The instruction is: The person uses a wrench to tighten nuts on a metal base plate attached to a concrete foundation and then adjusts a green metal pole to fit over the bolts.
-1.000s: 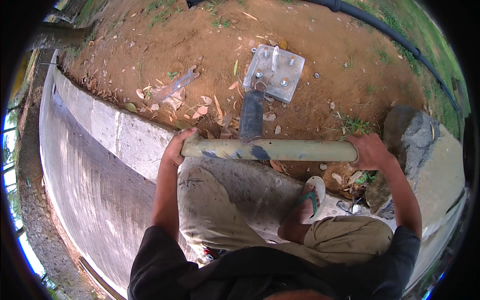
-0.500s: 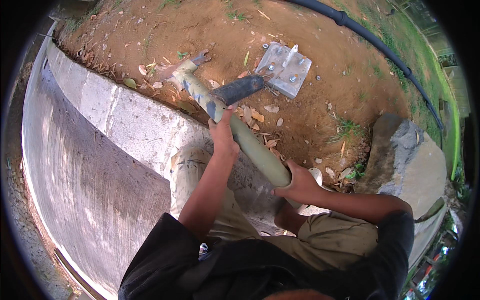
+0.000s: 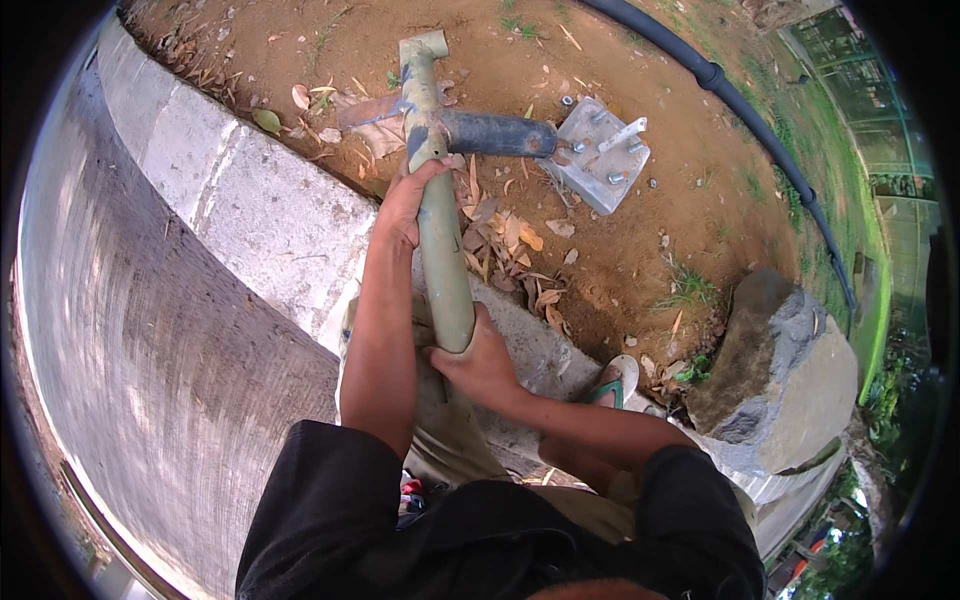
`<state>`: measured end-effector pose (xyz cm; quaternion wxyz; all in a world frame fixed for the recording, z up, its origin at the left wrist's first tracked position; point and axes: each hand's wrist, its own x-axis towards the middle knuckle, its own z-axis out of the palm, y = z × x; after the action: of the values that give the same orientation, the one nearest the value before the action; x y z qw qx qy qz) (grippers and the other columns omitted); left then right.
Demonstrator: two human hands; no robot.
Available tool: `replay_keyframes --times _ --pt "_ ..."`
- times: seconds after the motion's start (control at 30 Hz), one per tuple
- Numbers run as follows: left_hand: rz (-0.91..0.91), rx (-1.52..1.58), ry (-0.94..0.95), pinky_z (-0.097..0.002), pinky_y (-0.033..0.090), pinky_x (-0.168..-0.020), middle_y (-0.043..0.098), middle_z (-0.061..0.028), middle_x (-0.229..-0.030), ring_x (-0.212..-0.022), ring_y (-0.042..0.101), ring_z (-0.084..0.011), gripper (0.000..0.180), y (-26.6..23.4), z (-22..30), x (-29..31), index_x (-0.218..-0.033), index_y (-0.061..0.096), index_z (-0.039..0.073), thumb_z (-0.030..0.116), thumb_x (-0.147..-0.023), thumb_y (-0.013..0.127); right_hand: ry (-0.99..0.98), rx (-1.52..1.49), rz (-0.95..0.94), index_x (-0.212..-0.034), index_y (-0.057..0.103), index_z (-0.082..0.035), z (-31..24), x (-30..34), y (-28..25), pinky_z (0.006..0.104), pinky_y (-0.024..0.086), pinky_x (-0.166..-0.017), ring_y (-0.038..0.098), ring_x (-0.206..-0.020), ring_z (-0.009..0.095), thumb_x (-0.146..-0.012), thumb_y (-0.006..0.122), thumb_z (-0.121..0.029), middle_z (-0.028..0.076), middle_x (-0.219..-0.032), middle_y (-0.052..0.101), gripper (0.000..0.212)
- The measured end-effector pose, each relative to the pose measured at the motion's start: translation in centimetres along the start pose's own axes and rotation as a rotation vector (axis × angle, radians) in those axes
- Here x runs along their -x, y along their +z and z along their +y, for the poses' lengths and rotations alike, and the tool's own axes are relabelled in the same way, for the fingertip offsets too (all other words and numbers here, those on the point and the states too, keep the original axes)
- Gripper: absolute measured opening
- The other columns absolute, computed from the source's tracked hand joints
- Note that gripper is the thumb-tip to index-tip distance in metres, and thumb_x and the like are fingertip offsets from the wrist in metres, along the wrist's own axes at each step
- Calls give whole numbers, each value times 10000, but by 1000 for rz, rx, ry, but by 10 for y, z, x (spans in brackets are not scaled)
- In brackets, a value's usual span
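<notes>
Bare reddish dirt (image 3: 640,230) strewn with dry leaves, grey concrete wall (image 3: 180,330) (left), large rock (image 3: 770,370), daylight

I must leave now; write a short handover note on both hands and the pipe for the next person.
Left hand: gripped on the upper part of the pale green pipe.
Right hand: gripped on the pipe's near end.
The pipe points away over the concrete curb; its far end is above the soil. A dark tube lies across it, beside a grey bolted base plate.
Done: pipe is lifted.
Left: pipe is not set down.
</notes>
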<state>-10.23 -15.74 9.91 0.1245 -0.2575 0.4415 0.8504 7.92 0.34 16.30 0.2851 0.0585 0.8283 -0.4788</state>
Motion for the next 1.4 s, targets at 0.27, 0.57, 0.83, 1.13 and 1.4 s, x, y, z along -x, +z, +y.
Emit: replay_keyframes --times 0.27,0.57,0.83,1.13,1.4 --pt "-67 107 0 -389 590 -559 626 -100 -910 -674 672 -231 533 -15 1 -3 -1320 474 81 179 -886 769 88 54 30 -1326 437 12 -21 -1 9 504 538 -883 698 -1013 451 -775 835 -272 286 -1067 689 736" --pt "-77 96 -5 -364 596 -581 657 -110 -945 -694 694 -220 482 1 -1 -2 -1263 536 49 219 -888 786 25 56 82 -1363 406 -19 1 -5 14 530 546 -862 698 -984 482 -785 823 -304 289 -1044 700 768" --pt "-51 77 53 -364 587 -567 630 -97 -913 -673 680 -227 515 -8 6 -5 -1289 499 59 195 -884 787 95 22 31 -1302 468 23 -14 -10 8 453 535 -898 696 -1005 378 -774 846 -234 250 -1070 681 698" --pt "-77 100 29 -372 558 -518 606 -111 -950 -635 655 -223 619 1 -4 -10 -1355 446 74 186 -861 802 46 -43 57 -1308 467 29 -2 -11 7 445 527 -918 683 -1018 344 -768 850 -233 237 -1092 671 712" --pt "-41 42 78 -371 560 -514 601 -105 -899 -625 652 -226 623 0 7 -3 -1357 430 71 167 -861 795 -7 -33 24 -1294 482 27 6 -15 3 440 521 -934 673 -1041 333 -758 855 -236 224 -1111 665 704"
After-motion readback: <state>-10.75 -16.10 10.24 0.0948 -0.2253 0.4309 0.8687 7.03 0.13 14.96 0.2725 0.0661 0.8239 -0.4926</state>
